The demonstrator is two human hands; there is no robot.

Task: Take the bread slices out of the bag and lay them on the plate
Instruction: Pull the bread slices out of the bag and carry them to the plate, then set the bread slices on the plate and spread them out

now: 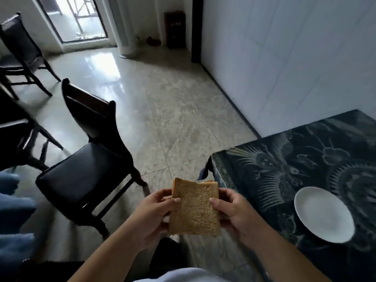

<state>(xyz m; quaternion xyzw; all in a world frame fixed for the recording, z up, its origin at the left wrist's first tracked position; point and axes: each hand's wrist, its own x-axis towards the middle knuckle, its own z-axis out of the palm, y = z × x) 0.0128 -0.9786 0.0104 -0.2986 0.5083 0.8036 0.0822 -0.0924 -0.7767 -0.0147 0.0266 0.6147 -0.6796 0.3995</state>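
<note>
Item: brown bread slices (195,208), a small stack held face-up at 6 o'clock in the view, over bare floor and off the table. At least two slices; a second edge shows at the top right corner, and the top slice has a nick in its upper edge.

Left hand (150,216): pinching the stack's left edge, thumb on top, fingers beneath.

Right hand (236,216): pinching the right edge the same way, thumb pressed on the top face.

Plate (323,214): white, bare, at 3 o'clock from the bread, near the front of the table (284,159), which wears a dark patterned cover.

Bag: not in view.

Dark chair (85,176): at 9 o'clock from the hands, well apart.

Risks, as judged:
- Stack is carried over floor; a loosened pinch or a sliding lower slice would drop bread before the table.
- Soft crumb; hard thumb pressure could dent or tear it, most likely at the nick.
- Slices may cling together and land stacked instead of laid out.
- Plate sits close to the table edge; a knock from the right wrist could shift it.
</note>
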